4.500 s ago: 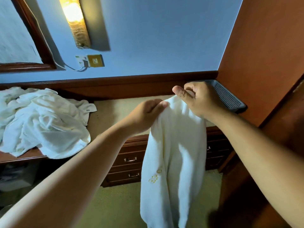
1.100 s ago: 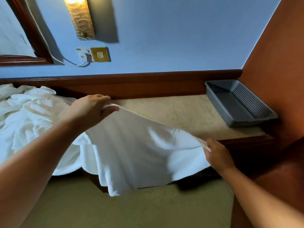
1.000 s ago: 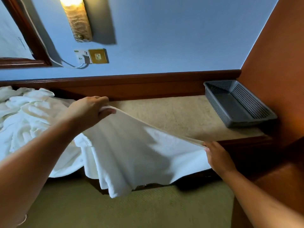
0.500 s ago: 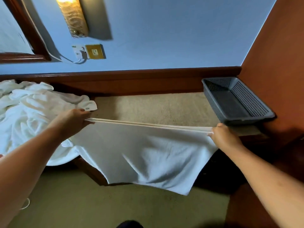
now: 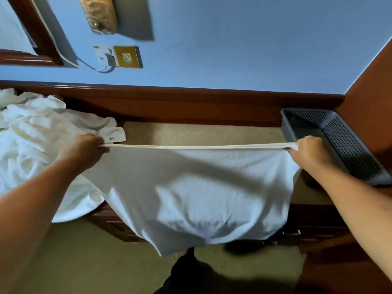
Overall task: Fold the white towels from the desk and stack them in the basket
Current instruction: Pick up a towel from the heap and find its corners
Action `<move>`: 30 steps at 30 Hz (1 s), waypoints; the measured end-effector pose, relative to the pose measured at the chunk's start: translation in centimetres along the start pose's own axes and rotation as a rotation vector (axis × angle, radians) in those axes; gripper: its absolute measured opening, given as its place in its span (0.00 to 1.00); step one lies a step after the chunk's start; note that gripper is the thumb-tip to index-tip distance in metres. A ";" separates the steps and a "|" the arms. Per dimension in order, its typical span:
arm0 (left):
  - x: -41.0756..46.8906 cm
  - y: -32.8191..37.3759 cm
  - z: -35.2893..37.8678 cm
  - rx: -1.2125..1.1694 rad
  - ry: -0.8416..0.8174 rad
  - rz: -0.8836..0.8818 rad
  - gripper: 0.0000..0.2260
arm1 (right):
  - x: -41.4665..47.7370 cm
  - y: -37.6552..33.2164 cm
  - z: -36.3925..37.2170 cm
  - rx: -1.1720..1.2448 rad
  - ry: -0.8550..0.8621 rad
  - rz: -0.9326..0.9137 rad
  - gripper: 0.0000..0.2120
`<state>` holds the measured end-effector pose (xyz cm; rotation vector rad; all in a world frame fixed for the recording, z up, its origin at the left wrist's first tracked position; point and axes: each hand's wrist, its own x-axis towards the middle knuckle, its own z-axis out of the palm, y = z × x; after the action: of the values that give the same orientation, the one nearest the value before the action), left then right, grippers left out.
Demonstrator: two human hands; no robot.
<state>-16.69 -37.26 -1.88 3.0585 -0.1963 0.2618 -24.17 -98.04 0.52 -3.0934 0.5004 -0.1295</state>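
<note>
Your light is dim and comes from the upper left: the wall lamp (image 5: 99, 15) throws a hard shadow rightward, and a soft diagonal band darkens the white towel (image 5: 191, 198). Straight lines bow towards the edges; detail is slightly soft.

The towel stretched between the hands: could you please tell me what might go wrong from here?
The towel sags past the front edge of the desk, so its lower part could slide toward the floor when laid down. The left hand pinches right beside the unfolded pile, whose corner might get caught up. The right hand is close to the basket and might nudge it.
</note>
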 end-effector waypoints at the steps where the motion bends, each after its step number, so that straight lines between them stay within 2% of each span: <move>1: 1.6 0.1 0.3 -0.005 -0.025 -0.029 0.07 | 1.4 -0.6 0.2 -0.011 -0.019 0.023 0.20; 4: 6.3 0.1 1.6 -0.097 -0.068 -0.199 0.05 | 5.3 -2.7 0.3 0.078 -0.032 0.136 0.21; 6: 9.8 0.5 2.2 -0.244 -0.077 -0.400 0.06 | 8.2 -3.9 0.5 0.216 -0.001 0.224 0.19; 9: 14.7 1.4 3.3 -0.537 -0.018 -0.769 0.10 | 12.4 -5.5 1.9 0.445 0.086 0.329 0.10; 11: 16.8 2.0 4.3 -0.696 0.004 -0.945 0.13 | 14.4 -6.1 3.0 0.586 0.116 0.385 0.11; 13: 19.0 2.5 5.1 -0.695 0.015 -0.945 0.12 | 16.2 -6.1 3.9 0.640 0.154 0.406 0.10; 17: 22.9 1.4 6.6 -0.523 -0.020 -0.802 0.07 | 19.7 -5.1 4.8 0.641 0.161 0.420 0.09; 19: 24.5 2.0 6.3 -0.516 -0.033 -0.736 0.04 | 21.5 -4.5 5.2 0.597 0.131 0.413 0.07; 22: 27.5 3.4 6.0 -0.516 0.005 -0.678 0.05 | 24.7 -4.6 5.8 0.578 0.121 0.391 0.07; 30: 33.5 4.8 9.6 -0.429 -0.004 -0.806 0.07 | 32.5 -5.0 9.8 0.601 0.055 0.460 0.07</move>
<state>16.99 -46.75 -5.23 2.4554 0.8413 0.1305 8.91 -103.57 -6.56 -2.3358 0.9514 -0.2956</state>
